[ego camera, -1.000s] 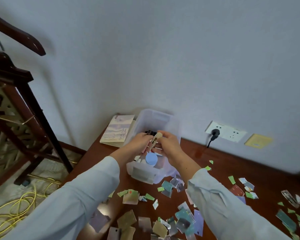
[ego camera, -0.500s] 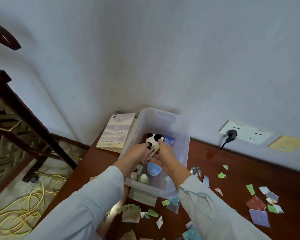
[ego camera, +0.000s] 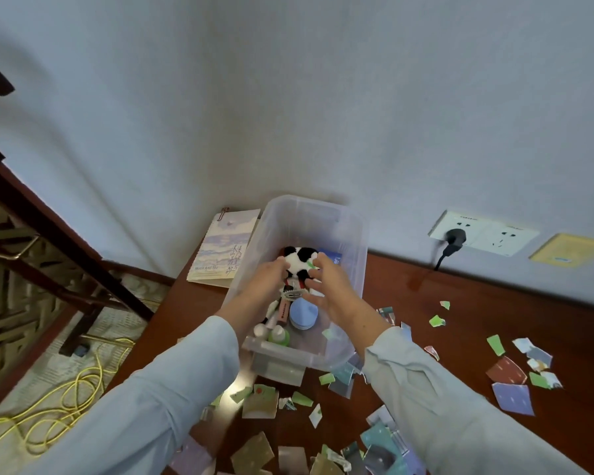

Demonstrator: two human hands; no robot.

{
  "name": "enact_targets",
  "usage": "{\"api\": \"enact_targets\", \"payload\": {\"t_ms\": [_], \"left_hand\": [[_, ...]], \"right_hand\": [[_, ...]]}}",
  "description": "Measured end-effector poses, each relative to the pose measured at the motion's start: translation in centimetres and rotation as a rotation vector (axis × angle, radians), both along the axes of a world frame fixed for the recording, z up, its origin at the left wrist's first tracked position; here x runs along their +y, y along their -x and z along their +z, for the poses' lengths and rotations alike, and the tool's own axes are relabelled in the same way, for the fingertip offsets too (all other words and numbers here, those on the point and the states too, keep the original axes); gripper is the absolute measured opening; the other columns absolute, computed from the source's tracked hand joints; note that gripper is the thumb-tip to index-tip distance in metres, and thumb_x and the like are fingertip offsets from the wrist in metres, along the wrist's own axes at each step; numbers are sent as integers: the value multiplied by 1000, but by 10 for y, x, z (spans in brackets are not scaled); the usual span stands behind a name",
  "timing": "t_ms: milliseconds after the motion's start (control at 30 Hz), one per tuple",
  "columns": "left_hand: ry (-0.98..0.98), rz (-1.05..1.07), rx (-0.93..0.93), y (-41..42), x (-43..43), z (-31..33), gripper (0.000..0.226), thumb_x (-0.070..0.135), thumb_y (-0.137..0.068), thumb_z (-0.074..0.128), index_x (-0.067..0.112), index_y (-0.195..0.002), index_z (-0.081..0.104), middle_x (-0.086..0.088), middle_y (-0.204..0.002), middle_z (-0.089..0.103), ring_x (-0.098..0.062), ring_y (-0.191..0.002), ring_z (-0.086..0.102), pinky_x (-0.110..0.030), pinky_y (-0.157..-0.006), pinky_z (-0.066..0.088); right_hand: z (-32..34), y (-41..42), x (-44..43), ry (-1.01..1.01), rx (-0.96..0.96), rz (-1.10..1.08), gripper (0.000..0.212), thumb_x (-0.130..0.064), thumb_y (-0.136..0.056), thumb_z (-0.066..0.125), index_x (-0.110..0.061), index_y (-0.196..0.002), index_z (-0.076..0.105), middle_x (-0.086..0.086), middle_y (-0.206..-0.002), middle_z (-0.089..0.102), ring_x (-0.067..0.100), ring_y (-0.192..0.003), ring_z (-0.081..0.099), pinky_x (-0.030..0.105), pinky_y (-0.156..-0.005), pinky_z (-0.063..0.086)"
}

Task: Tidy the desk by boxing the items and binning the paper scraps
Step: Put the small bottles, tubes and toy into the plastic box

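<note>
Both hands are down inside the clear plastic box (ego camera: 358, 234), which stands at the back left of the desk (ego camera: 487, 305) against the wall. The left hand (ego camera: 266, 277) curls its fingers round the left side of a black-and-white panda plush (ego camera: 300, 257), and the right hand (ego camera: 328, 286) grips the plush's right side with bent fingertips, so the toy is held between them, low in the far half of the box. A small metal clasp (ego camera: 293, 295) hangs below the plush between the two hands. Nearer in the box lie a pink tube (ego camera: 283, 308), a round blue lid (ego camera: 304, 314) and a green-capped bottle (ego camera: 280, 336). A book (ego camera: 223, 248) lies flat just left of the box, touching its wall. Paper scraps (ego camera: 513, 398) are strewn over the desk in front of and to the right of the box. On the wall to the right sit a white socket (ego camera: 494, 234) with a black plug (ego camera: 455, 238) and a yellow note (ego camera: 568, 250). A yellow cable (ego camera: 66, 389) loops on the floor at left.
</note>
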State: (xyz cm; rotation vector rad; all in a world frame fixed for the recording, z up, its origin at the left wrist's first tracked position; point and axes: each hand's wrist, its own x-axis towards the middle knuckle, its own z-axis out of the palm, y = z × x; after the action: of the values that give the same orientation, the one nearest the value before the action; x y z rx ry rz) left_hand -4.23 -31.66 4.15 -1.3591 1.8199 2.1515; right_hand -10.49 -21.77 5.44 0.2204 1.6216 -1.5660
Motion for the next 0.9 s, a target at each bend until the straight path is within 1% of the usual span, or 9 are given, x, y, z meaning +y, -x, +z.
{"api": "enact_targets", "payload": {"t_ms": [67,233,367,467,567,667,700,767,900], "left_hand": [[16,28,47,-9,7,8,20,25,-98,43,17,-88,57,1,-79,54,-10,-69,49,-24,-61,35],[149,-19,101,-41,32,23,32,31,-99,39,15,-115,61,-2,-110,65,-17,-103,60,-34,-88,45],[344,18,180,-65,49,27,25,24,-98,40,14,-103,63,-6,-103,66,-20,-98,61,-32,-83,48],[519,-39,163,-76,56,22,23,20,-98,40,22,-102,62,3,-107,65,-11,-97,57,-25,-78,44],[702,-134,86,-83,60,13,23,18,-94,46,31,-100,64,5,-115,65,-14,-108,57,-33,-93,44],[908,-344,-80,-87,63,11,27,25,-86,55,36,-108,67,7,-127,61,-18,-135,37,-46,-116,6],[925,-430,-125,-89,64,14,30,28,-83,58,37,-111,66,6,-132,57,-20,-141,28,-49,-115,-6],[919,-568,-178,-91,65,17,36,34,-78,63,40,-114,63,5,-140,49,-22,-146,15,-53,-112,-16],[957,-728,-220,-94,61,17,43,37,-70,69,43,-112,62,8,-143,44,-21,-147,10,-54,-109,-22]], "right_hand": [[8,-6,9,30,32,-18,35,-31,-101,44,-11,-128,53,6,-113,58,20,-100,59,39,-91,51],[29,-32,28,70,144,5,25,-22,-100,43,-10,-119,56,9,-109,61,27,-107,61,42,-95,50],[29,-51,46,46,246,-12,29,-18,-100,42,-4,-122,57,12,-107,62,25,-97,61,41,-89,53],[25,-62,57,-16,425,-10,24,-10,-98,42,-7,-112,62,12,-106,64,23,-96,63,28,-76,55],[21,-72,66,-158,719,67,26,-5,-94,45,-12,-106,66,2,-108,66,14,-99,59,13,-70,43],[11,-76,68,-293,877,197,32,-4,-89,45,-21,-105,67,-3,-118,64,17,-116,53,22,-89,44],[6,-76,66,-369,931,257,33,-4,-88,47,-25,-104,67,-4,-124,61,21,-127,46,31,-106,37],[-1,-75,65,-459,960,330,32,-6,-89,50,-28,-104,66,-1,-140,51,23,-140,31,40,-115,21],[-4,-66,71,-413,931,354,38,5,-85,47,-21,-107,65,8,-144,40,26,-128,46,26,-78,48]]}}
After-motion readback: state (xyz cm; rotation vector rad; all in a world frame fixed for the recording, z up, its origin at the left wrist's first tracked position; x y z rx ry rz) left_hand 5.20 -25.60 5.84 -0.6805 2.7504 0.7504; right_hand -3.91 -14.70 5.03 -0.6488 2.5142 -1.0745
